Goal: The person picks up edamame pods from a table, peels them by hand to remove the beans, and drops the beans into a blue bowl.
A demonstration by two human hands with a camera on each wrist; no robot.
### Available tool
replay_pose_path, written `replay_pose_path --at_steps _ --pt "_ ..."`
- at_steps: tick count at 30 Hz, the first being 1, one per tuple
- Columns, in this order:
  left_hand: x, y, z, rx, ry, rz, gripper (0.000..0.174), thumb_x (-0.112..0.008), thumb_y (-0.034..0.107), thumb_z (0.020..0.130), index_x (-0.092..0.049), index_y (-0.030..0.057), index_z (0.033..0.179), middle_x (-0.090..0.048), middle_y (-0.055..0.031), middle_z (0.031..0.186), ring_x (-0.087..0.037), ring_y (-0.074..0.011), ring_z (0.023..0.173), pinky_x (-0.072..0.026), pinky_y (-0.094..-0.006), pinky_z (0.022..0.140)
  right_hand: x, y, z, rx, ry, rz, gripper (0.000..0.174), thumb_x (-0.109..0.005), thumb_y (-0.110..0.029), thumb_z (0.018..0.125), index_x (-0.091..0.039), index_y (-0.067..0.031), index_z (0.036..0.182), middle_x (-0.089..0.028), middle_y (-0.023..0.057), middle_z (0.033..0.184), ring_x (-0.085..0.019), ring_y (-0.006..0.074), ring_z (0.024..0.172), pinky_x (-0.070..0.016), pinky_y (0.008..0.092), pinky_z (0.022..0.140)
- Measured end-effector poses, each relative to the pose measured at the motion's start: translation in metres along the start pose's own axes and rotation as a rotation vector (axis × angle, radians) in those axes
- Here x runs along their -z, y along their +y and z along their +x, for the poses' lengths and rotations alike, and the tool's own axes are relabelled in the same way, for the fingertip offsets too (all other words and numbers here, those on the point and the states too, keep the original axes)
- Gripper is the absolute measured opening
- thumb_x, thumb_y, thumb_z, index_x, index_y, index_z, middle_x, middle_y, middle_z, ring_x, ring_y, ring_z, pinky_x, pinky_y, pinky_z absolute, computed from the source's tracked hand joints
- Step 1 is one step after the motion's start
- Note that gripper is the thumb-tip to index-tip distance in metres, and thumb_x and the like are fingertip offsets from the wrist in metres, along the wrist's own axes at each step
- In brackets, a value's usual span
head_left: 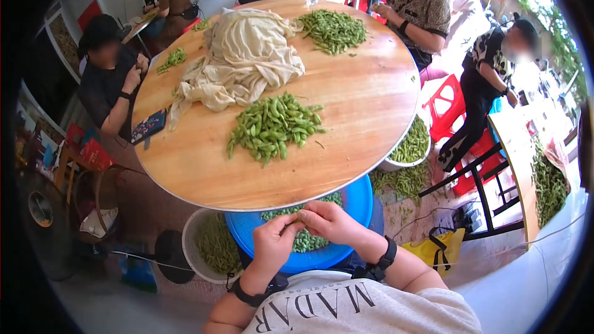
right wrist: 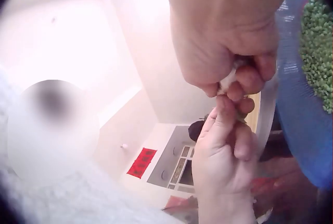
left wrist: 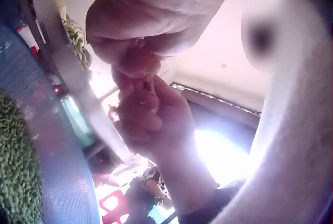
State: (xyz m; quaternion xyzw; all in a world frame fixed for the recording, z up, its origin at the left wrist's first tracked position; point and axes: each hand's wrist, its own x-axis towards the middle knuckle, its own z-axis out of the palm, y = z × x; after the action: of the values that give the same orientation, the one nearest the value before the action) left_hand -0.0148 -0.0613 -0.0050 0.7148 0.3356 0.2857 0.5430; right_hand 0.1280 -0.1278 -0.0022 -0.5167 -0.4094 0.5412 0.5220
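Observation:
My left hand (head_left: 274,244) and right hand (head_left: 337,226) meet fingertip to fingertip above a blue mesh basket (head_left: 364,207). Between them the fingers and thumbs pinch a small green soybean pod (right wrist: 242,114), mostly hidden by the fingers in the right wrist view. Shelled green beans (head_left: 309,243) lie in the basket below. On the round wooden table (head_left: 359,117), just ahead of the hands, sits a heap of unshelled pods (head_left: 272,127).
A crumpled cream cloth (head_left: 247,55) and a second pod heap (head_left: 334,31) lie farther back on the table. A white bucket of pods or husks (head_left: 213,244) stands left of the basket; a white tub (head_left: 411,145) is at right. People sit and stand around.

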Motion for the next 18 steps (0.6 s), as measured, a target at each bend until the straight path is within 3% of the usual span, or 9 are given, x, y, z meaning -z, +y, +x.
replay_pose_path --at_steps 3,6,10,13,16,18 --pt "0.000 -0.003 0.001 0.214 -0.069 -0.302 0.013 -0.055 0.010 0.085 -0.062 -0.0011 0.088 -0.060 -0.0047 0.065 -0.047 -0.0065 0.043 -0.0364 -0.0198 0.037 -0.002 0.000 0.001 0.009 0.026 -0.032 0.026 -0.048 -0.021 0.091 -0.052 -0.0007 0.075 -0.048 0.0011 0.060 -0.044 0.0074 0.056 -0.0367 0.0230 0.049" --pt "0.006 -0.007 0.006 0.401 -0.123 -0.504 0.019 -0.052 0.015 0.087 -0.062 -0.0009 0.086 -0.060 -0.0052 0.067 -0.047 -0.0069 0.042 -0.0352 -0.0192 0.037 0.000 0.011 0.000 0.229 0.053 -0.248 0.025 -0.050 -0.019 0.090 -0.052 0.0010 0.075 -0.051 0.0049 0.061 -0.047 0.0104 0.058 -0.0404 0.0260 0.052" --pt "0.012 -0.006 0.010 0.449 -0.136 -0.531 0.019 -0.050 0.017 0.088 -0.057 0.0013 0.081 -0.055 -0.0038 0.060 -0.040 -0.0055 0.038 -0.0293 -0.0171 0.034 0.001 0.013 0.002 0.256 0.013 -0.280 0.020 -0.053 -0.017 0.088 -0.054 0.0013 0.079 -0.052 0.0090 0.062 -0.047 0.0133 0.056 -0.0409 0.0275 0.053" --pt "0.013 -0.014 0.012 0.502 -0.189 -0.622 0.019 -0.050 0.019 0.088 -0.055 0.0021 0.081 -0.052 -0.0031 0.058 -0.038 -0.0051 0.037 -0.0276 -0.0166 0.033 0.004 0.020 0.001 0.198 -0.040 -0.177 0.021 -0.053 -0.018 0.088 -0.055 0.0010 0.081 -0.051 0.0069 0.062 -0.046 0.0125 0.057 -0.0405 0.0274 0.053" --pt "0.014 -0.017 0.009 0.552 -0.248 -0.714 0.018 -0.050 0.018 0.089 -0.055 0.0023 0.082 -0.053 -0.0037 0.060 -0.041 -0.0057 0.040 -0.0307 -0.0178 0.035 0.006 0.019 -0.005 0.023 -0.059 -0.018 0.021 -0.054 -0.019 0.088 -0.056 0.0006 0.082 -0.050 0.0037 0.062 -0.046 0.0105 0.058 -0.0395 0.0264 0.052" --pt "0.009 -0.016 0.006 0.506 -0.167 -0.680 0.016 -0.050 0.016 0.089 -0.056 0.0015 0.084 -0.054 -0.0041 0.061 -0.044 -0.0068 0.041 -0.0319 -0.0179 0.036 0.013 0.028 -0.003 0.011 -0.048 -0.058 0.022 -0.056 -0.022 0.087 -0.058 -0.0006 0.083 -0.050 0.0009 0.062 -0.046 0.0082 0.059 -0.0392 0.0240 0.053"
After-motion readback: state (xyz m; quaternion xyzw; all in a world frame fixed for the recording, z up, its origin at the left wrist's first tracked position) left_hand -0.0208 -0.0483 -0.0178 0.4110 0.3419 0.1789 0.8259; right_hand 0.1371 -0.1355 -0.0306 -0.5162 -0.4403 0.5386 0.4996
